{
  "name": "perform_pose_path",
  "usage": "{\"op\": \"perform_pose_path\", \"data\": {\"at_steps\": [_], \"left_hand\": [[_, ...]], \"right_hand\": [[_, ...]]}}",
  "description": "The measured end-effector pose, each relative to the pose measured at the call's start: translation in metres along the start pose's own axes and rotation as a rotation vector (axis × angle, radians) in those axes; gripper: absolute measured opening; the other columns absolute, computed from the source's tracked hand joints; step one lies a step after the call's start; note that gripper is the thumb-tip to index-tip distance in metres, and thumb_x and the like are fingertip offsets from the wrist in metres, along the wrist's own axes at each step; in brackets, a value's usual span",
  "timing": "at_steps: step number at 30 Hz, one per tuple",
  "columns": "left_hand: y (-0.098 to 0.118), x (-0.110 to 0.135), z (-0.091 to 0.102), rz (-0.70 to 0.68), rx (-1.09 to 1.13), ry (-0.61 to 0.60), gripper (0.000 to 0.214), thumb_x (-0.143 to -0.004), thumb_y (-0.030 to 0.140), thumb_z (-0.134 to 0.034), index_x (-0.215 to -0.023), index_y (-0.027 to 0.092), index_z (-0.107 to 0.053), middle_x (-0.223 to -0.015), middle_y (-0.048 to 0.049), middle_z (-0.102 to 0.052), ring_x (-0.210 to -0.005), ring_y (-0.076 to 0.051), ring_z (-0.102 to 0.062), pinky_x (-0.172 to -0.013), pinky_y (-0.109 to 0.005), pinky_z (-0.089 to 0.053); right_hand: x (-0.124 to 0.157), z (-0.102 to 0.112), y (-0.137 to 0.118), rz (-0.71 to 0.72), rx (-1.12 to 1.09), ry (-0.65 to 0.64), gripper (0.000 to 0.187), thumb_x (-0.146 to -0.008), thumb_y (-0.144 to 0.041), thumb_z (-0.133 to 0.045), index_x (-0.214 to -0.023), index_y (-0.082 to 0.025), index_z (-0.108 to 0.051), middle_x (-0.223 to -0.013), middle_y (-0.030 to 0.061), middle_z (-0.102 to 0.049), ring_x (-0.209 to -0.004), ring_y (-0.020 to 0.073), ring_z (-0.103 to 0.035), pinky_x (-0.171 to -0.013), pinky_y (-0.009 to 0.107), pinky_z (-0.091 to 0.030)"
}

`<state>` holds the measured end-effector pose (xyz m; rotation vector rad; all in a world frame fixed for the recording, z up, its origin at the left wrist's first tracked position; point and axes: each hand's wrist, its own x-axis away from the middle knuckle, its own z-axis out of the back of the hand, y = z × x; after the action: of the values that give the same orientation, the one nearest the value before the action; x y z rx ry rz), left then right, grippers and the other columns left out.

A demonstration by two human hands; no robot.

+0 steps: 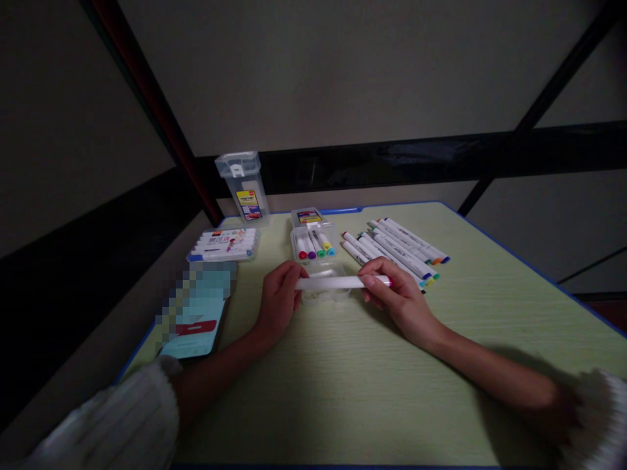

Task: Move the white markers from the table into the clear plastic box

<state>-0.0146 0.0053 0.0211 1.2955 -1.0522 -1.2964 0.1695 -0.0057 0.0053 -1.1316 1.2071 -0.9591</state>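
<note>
A white marker (330, 282) with a pinkish-red end lies level between my two hands, above the table. My left hand (281, 294) pinches its left end, which the fingers hide. My right hand (392, 294) grips it near the coloured end, thumb and fingers closed round the barrel. Right behind the marker, the open lid (326, 297) of a clear plastic box rests on the table. Beyond it the box (313, 245) holds several markers with red, purple, green, yellow and blue ends facing me.
Several loose white markers (396, 248) lie in a slanted group at the right. At the left are a flat pack of markers (225, 243), a tall clear marker case (245, 189) standing upright, and a phone (203, 313) with a lit screen. A wall rises behind the table (343, 391).
</note>
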Motion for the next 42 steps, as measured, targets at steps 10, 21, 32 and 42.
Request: {"op": "perform_pose_path", "data": {"at_steps": [10, 21, 32, 42], "left_hand": [[0.0013, -0.0003, -0.0009, 0.034, -0.005, 0.001, 0.022, -0.074, 0.031, -0.048, -0.058, 0.016, -0.05, -0.039, 0.0096, -0.033, -0.03, -0.003, -0.029, -0.028, -0.014, -0.021], [-0.0001, -0.0008, -0.0006, 0.023, 0.002, 0.0, 0.021, -0.073, 0.03, -0.048, -0.057, 0.016, -0.05, -0.039, 0.0097, -0.033, -0.029, -0.003, -0.029, -0.028, -0.014, -0.02], [-0.0002, -0.0015, 0.0006, 0.022, -0.002, -0.012, 0.022, -0.074, 0.031, -0.048, -0.058, 0.016, -0.049, -0.038, 0.01, -0.032, -0.03, -0.003, -0.029, -0.028, -0.014, -0.022], [-0.0016, -0.0013, 0.0, 0.024, -0.017, -0.011, 0.022, -0.074, 0.032, -0.047, -0.058, 0.016, -0.049, -0.04, 0.0095, -0.034, -0.03, -0.003, -0.03, -0.028, -0.013, -0.021]], "right_hand": [[-0.0026, -0.0018, 0.0016, -0.085, -0.082, -0.014, 0.018, -0.078, -0.036, -0.055, -0.071, -0.019, -0.05, -0.048, -0.0053, -0.046, -0.042, 0.0087, -0.035, -0.04, 0.021, -0.022], [-0.0035, -0.0026, 0.002, -0.107, -0.084, -0.008, 0.022, -0.078, -0.039, -0.054, -0.068, -0.019, -0.049, -0.045, -0.0057, -0.044, -0.039, 0.0083, -0.033, -0.038, 0.021, -0.022], [-0.0033, -0.002, 0.0005, -0.103, -0.069, -0.015, 0.019, -0.078, -0.035, -0.055, -0.069, -0.019, -0.051, -0.044, -0.0064, -0.045, -0.038, 0.0074, -0.033, -0.038, 0.02, -0.021], [-0.0043, -0.0015, 0.0012, -0.095, -0.063, -0.021, 0.019, -0.077, -0.035, -0.054, -0.07, -0.018, -0.051, -0.045, -0.006, -0.045, -0.039, 0.0074, -0.033, -0.037, 0.02, -0.022]]}}
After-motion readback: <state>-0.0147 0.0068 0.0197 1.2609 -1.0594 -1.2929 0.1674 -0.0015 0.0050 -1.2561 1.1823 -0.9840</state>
